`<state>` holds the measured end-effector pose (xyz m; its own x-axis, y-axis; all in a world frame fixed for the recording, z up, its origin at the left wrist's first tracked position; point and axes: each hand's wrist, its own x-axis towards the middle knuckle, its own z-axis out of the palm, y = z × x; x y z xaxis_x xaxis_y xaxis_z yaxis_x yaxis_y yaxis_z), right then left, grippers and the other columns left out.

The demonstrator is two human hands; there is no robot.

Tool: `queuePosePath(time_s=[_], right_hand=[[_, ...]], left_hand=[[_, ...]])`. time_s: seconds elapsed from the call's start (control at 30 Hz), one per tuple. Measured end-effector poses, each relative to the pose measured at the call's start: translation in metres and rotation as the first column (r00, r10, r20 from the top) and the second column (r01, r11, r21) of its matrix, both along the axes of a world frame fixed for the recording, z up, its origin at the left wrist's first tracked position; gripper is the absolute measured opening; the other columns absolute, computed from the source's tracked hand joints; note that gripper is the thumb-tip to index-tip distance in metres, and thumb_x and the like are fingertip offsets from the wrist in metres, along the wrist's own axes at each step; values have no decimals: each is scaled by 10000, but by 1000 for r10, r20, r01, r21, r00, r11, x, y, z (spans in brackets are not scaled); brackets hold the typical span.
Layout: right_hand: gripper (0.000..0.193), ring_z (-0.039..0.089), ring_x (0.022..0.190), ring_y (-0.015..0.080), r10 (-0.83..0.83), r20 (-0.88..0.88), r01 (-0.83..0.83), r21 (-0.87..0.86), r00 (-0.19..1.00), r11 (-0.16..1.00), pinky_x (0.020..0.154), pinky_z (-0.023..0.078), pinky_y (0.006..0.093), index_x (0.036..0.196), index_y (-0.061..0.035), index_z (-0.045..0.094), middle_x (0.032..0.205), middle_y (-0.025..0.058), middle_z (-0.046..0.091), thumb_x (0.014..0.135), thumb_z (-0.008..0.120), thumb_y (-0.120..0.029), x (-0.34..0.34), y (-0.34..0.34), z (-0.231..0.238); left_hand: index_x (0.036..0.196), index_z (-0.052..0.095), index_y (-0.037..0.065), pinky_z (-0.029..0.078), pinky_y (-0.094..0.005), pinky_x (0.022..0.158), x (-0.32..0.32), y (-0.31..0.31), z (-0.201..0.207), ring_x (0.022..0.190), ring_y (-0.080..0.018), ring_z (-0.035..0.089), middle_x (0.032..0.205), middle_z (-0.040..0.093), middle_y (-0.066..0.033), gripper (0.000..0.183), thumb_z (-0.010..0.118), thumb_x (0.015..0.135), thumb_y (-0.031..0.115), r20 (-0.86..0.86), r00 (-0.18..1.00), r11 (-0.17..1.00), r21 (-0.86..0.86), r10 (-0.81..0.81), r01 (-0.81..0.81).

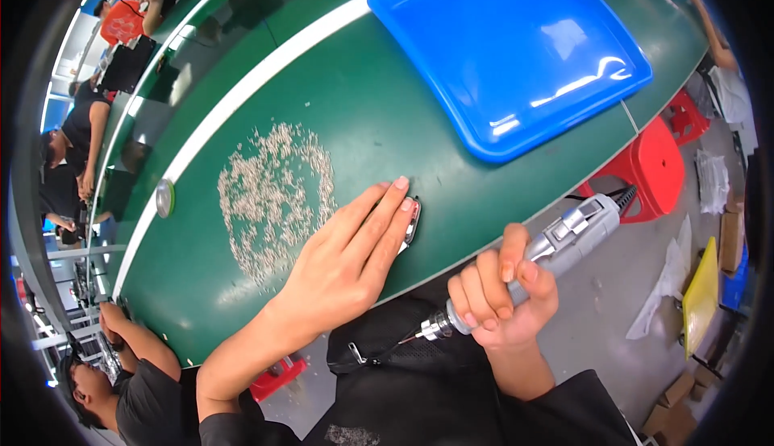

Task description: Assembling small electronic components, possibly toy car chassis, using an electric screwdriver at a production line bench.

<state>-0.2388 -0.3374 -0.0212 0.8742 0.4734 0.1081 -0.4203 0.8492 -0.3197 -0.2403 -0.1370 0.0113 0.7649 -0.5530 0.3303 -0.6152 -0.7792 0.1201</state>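
My left hand [343,248] lies over the green worktop with its fingers stretched side by side, holding down a small silver, black and red device [414,224]. Fingers hide most of that device, and the thumb is out of sight. To the right, my right hand [506,289] wraps around a grey electric screwdriver [568,232]. Its metal chuck and thin bit point down and left, off the table edge and apart from the device. Left of my left hand spreads a loose ring of tiny silvery screws or pins [274,184].
A large blue tray [516,59] stands at the far right of the worktop. By the white strip at left sits a small round tin [165,198]. Red stools [649,170] stand beyond the near edge. Co-workers [145,398] sit along the left side.
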Motion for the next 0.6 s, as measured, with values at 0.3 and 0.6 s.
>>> queuePosePath(time_s=[0.3, 0.6], right_hand=[[164, 384, 408, 118, -36, -3, 36, -95, 999, 995, 493, 391, 292, 874, -85, 443, 504, -7, 388, 948, 419, -230, -28, 10, -4], [148, 381, 400, 120, -55, -94, 37, -180, 994, 983, 488, 389, 288, 858, -91, 463, 496, -7, 378, 929, 424, -215, -33, 21, -6]], left_hand=[[1059, 577, -90, 525, -402, 794, -18, -19, 6, 1000, -354, 587, 1122, 607, -206, 373, 672, 700, -66, -179, 983, 976, -201, 50, -86], [1003, 613, -87, 550, -368, 714, -20, -22, 1, 932, -315, 617, 1073, 635, -179, 348, 679, 664, -38, -117, 993, 993, -105, 33, -46]])
